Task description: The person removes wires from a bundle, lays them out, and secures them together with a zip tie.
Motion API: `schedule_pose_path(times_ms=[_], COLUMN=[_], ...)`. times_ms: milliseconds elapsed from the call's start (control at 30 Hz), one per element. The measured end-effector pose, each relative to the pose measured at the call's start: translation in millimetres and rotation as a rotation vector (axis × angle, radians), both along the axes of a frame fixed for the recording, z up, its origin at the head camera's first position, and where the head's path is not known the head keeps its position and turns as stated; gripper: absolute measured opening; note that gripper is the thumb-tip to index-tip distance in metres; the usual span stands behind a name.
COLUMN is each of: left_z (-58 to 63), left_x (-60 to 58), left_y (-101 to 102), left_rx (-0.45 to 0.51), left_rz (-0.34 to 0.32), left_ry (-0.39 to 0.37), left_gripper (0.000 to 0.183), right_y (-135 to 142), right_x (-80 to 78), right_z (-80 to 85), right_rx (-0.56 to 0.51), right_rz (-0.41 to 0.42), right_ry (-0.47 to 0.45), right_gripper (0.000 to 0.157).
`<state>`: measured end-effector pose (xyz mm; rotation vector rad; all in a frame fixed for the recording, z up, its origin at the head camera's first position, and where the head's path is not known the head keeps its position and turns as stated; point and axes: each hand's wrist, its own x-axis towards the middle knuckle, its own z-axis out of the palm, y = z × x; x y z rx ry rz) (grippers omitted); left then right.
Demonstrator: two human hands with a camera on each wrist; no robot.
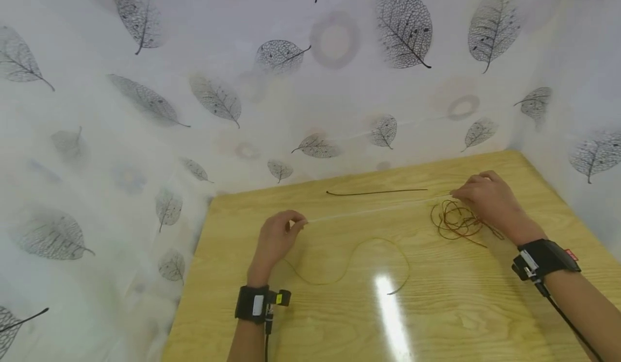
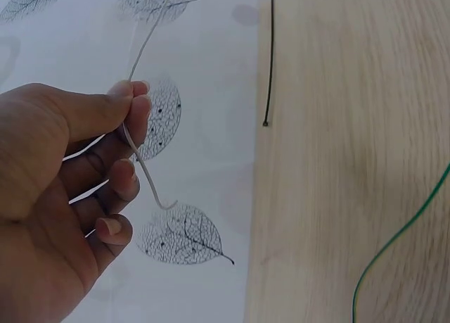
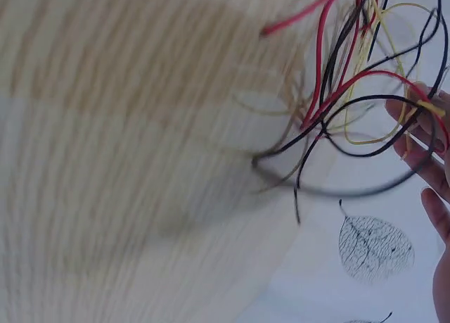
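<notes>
A thin white wire stretches nearly straight between the two hands, above the table. My left hand pinches its left end between thumb and forefinger. In the left wrist view, a short curved tail of the white wire hangs past the fingertips, the other fingers loosely bent. Farther right, my right hand pinches the other end. Right beside that hand lies a tangle of wires. The right wrist view shows red, black and yellow wires partly covering the right hand, so its pinch is hidden there.
A straight dark wire lies near the back edge of the wooden table. A yellow-green wire curves across the middle, between the arms. Leaf-patterned covering rises behind and at both sides.
</notes>
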<state>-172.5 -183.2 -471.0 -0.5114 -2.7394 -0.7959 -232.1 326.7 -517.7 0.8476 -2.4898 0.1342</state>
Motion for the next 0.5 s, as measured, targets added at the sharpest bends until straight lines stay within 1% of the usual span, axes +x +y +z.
schedule_pose_path(times_ms=[133,300,433,500], left_z=[-0.5,-5.5,-10.3,-10.5], left_x=[1.3,3.8,7.8,10.6], left_y=[-8.1,-19.8,-30.7,-37.2], left_rx=[0.004,0.003,0.003,0.016], left_rz=[0.006,0.025,0.055,0.073], left_ry=[0.012,0.010,-0.012,-0.023], left_gripper=[0.009,0.010,0.014,0.014], right_y=[8.4,4.9,-0.1,-2.5], right_x=[-2.4,-4.6,-3.6,-2.0], right_z=[2.0,5.8,10.4,13.9], right_rx=[-0.023,-0.069,-0.101,-0.121], right_rz=[-0.035,-0.009,-0.006,0.000], right_ry=[0.008,0.000,0.004,0.018], right_gripper=[0.023,0.024,0.025,0.021])
